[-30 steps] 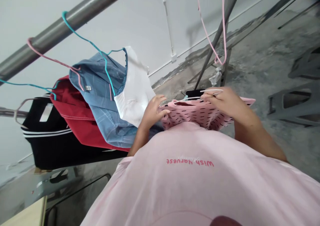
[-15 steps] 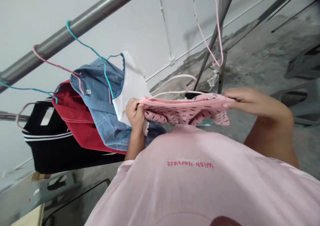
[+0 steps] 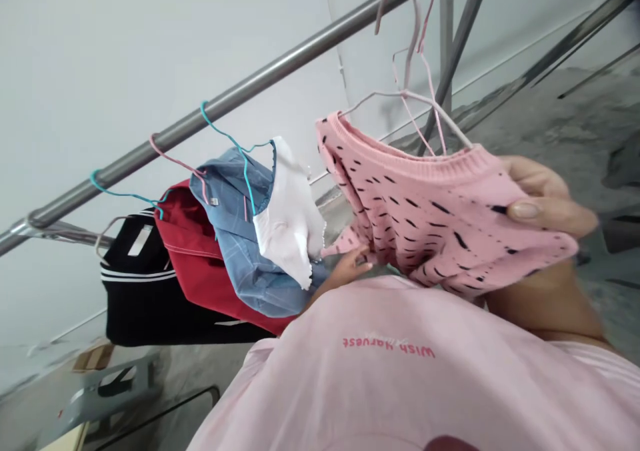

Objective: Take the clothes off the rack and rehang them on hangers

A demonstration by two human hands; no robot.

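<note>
Firmly, the right hand pinches a pink dash-print knit sweater between thumb and fingers, a pale plastic hanger inside its neck. Left of the grip, the left hand stays open below the hem. Farther left, a blue plaid shirt and red garment hang from a steel rail before a white wall.

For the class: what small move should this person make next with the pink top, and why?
Probably lift the pale hanger's hook over the steel rail: the dashed pink knit top already sits on that hanger, the right hand grips it, and the blue shirt hangs there.
</note>
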